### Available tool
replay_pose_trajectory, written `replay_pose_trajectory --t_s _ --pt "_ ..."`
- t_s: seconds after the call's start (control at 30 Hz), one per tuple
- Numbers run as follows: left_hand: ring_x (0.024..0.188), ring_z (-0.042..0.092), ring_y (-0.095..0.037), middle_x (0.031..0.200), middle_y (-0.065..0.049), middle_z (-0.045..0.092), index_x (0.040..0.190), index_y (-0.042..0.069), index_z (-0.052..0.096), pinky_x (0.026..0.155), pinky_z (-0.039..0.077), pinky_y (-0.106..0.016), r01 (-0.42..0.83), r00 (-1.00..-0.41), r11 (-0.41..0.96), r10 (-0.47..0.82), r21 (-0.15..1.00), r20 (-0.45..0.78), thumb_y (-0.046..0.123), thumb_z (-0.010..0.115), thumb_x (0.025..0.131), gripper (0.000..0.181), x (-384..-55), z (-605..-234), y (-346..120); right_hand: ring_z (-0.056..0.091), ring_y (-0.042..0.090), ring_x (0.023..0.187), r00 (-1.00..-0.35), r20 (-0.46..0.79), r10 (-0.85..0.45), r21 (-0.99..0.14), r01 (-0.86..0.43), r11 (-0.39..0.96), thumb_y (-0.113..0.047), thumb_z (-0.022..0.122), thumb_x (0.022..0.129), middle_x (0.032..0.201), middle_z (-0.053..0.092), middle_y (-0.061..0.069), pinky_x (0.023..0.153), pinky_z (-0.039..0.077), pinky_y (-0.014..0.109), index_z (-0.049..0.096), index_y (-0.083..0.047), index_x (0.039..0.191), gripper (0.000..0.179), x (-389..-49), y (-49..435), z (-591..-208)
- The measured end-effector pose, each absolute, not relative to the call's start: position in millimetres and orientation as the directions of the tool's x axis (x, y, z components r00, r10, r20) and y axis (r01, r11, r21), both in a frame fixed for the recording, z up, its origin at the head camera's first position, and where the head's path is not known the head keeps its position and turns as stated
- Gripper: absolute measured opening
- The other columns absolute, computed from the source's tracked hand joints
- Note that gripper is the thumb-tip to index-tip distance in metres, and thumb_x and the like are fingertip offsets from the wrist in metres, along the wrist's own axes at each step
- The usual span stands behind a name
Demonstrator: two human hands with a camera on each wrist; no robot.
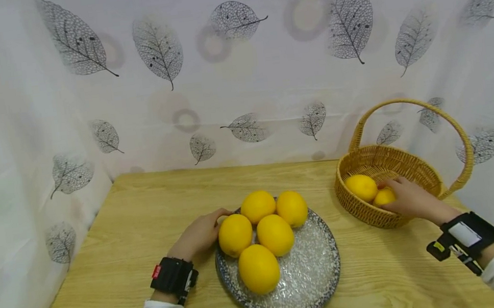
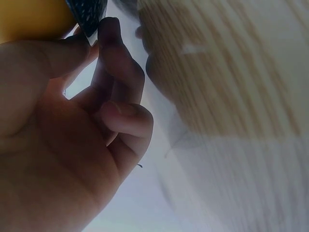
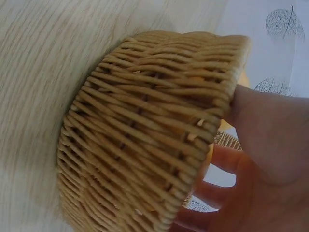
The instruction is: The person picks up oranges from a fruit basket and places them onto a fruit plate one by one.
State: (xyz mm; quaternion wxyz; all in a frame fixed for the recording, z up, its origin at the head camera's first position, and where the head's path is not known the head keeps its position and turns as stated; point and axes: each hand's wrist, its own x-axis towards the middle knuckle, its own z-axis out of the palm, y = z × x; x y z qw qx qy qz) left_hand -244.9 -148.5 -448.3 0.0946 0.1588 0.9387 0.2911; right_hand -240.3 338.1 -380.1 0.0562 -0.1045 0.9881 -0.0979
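A round speckled grey plate (image 1: 309, 269) with a dark rim lies on the table, bearing several yellow lemons (image 1: 275, 235) towards its left and far side. My left hand (image 1: 199, 234) pinches the plate's left rim between thumb and fingers; the left wrist view shows the dark rim edge (image 2: 89, 17) there. At the right, my right hand (image 1: 407, 198) reaches into a wicker basket (image 1: 360, 212). Its fingers curl round a lemon (image 1: 384, 197), partly covered by the hand. Another lemon (image 1: 361, 187) lies beside it. In the right wrist view the basket wall (image 3: 145, 125) hides most of the held lemon.
The basket's tall arched handle (image 1: 407, 101) rises above its opening. A light wooden table (image 1: 155, 196) carries everything. White curtains with a leaf print (image 1: 203, 103) hang close behind the table and on both sides.
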Motion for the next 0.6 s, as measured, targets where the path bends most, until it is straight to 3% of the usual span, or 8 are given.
replay_pose_trajectory --t_s 0.23,0.6 --pt "0.112 0.061 -0.026 0.129 -0.016 0.067 0.134 0.018 0.057 0.102 0.05 -0.052 0.235 -0.932 0.778 0.35 0.583 -0.091 0.009 0.045 0.098 0.04 -246.5 -448.5 -147.6 0.054 0.05 0.1 -0.974 -0.133 -0.182 -0.216 -0.151 0.965 -0.036 0.069 0.082 0.123 0.049 0.045 0.074 0.05 0.06 0.053 0.01 0.127 0.066 -243.6 344.6 -381.3" --pt "0.109 0.061 -0.025 0.127 -0.016 0.068 0.134 0.017 0.057 0.101 0.05 -0.053 0.239 -0.931 0.784 0.352 0.573 -0.093 0.008 0.046 0.097 0.039 -246.5 -449.3 -148.1 0.054 0.053 0.101 -0.976 -0.142 -0.166 -0.218 -0.133 0.967 -0.035 0.066 0.085 0.125 0.045 0.045 0.077 0.05 0.065 0.052 0.009 0.129 0.064 -240.2 341.4 -381.3"
